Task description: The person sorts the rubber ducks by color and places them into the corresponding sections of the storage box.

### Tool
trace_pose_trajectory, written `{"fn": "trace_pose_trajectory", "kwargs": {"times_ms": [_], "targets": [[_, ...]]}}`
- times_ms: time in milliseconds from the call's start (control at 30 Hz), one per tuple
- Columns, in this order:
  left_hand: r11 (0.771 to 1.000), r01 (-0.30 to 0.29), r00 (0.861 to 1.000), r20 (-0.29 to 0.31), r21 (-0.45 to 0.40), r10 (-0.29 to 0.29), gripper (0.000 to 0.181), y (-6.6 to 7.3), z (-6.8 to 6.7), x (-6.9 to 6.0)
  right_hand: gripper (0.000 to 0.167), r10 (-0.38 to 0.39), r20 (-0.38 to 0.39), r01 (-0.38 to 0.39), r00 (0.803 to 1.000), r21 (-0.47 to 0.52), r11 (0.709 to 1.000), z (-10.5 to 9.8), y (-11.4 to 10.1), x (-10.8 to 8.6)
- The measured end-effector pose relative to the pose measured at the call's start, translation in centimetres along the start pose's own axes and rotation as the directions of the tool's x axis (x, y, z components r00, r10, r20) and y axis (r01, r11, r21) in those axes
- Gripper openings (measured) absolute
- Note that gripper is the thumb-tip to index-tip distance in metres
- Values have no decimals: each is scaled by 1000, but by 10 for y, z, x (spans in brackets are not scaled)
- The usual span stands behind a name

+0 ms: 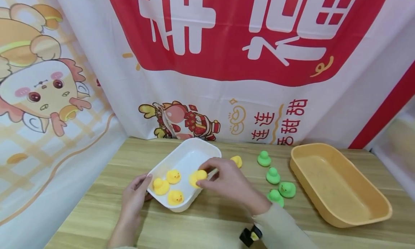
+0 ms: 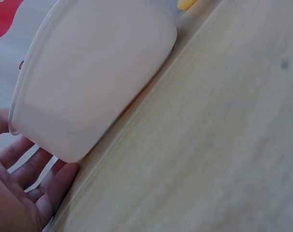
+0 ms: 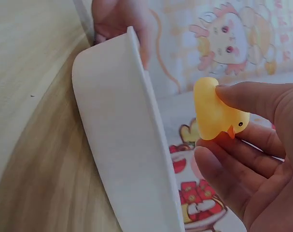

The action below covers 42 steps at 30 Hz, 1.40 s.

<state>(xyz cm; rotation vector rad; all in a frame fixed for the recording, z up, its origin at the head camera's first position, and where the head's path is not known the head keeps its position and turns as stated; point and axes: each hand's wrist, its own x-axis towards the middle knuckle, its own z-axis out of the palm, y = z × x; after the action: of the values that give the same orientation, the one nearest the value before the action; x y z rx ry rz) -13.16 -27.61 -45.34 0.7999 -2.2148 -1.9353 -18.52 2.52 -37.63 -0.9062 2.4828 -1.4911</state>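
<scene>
A yellow rubber duck (image 1: 198, 178) is pinched between the thumb and fingers of my right hand (image 1: 231, 184), above the right side of a white plastic tub (image 1: 191, 157). In the right wrist view the duck (image 3: 215, 113) hangs beside the tub's rim, apart from it. My left hand (image 1: 132, 197) grips the tub's near left corner, thumb at the rim and fingers against the outer wall, as the left wrist view shows on the tub (image 2: 93, 77). Inside the tub sit three yellow ducks (image 1: 175, 197) at its left end.
Another yellow duck (image 1: 237, 161) lies right of the tub, partly behind my right hand. Several green ducks (image 1: 273, 175) stand between it and an orange-tan plastic tub (image 1: 340, 184) on the wooden table (image 1: 207, 227). A printed cloth (image 1: 194, 90) hangs behind the table.
</scene>
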Motion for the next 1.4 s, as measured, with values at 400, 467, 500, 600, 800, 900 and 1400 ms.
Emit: {"fn": "trace_pose_trajectory", "kwargs": {"times_ms": [400,467,500,600,800,900,1400], "targets": [[1000,9,1000,4,-21,-9,59,-6,3,-1,17,71,308,-10,949,-197,980,36,2,68],[1000,12,1000,1,-22,-12,59,-7,5,-2,17,124,335,-52,934,-216,975,40,7,70],[1000,11,1000,2,-19,-11,59,-8,6,-3,18,143,343,-64,928,-232,971,41,10,70],[1000,5,1000,2,-16,-5,58,-7,9,-4,19,170,347,-79,922,-262,962,44,18,69],[1000,-4,1000,16,5,4,62,-2,8,-4,19,141,343,-32,929,-304,952,49,26,75],[1000,-6,1000,18,6,6,62,-1,6,-3,19,145,340,-23,929,-338,941,53,28,77],[1000,4,1000,1,0,-4,62,0,0,2,19,41,-30,-40,999,26,999,11,-16,52]]}}
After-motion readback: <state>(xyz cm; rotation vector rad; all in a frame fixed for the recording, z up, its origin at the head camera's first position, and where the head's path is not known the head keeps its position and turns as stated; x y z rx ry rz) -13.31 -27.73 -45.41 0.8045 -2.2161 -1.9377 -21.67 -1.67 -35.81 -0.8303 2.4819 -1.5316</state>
